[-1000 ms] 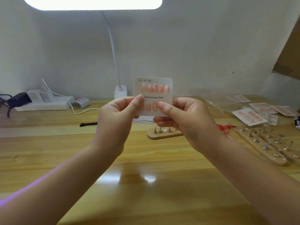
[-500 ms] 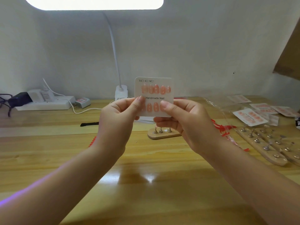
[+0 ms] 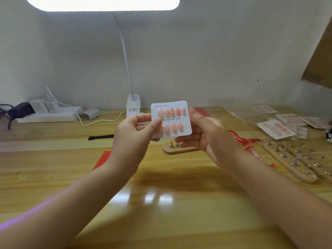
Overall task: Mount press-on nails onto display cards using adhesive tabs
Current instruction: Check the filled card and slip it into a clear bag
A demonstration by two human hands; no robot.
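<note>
Craft desk: lamp [image 3: 132, 103], wooden nail stands [image 3: 294, 159], power strip [image 3: 48, 114].

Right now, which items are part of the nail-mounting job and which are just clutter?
Job: card with nails, held by left hand and right hand; finished cards; nail stands.

Lying about: lamp, power strip, black tool, red tips.

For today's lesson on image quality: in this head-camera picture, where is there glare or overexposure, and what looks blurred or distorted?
Head view: the lamp head is blown out to plain white; its reflection makes bright patches on the table; the display card reads "Handmade Nail" but its nails look soft; the forearms near the lower corners are blurred and stretched by the wide lens, with a purple fringe at lower left.
</note>
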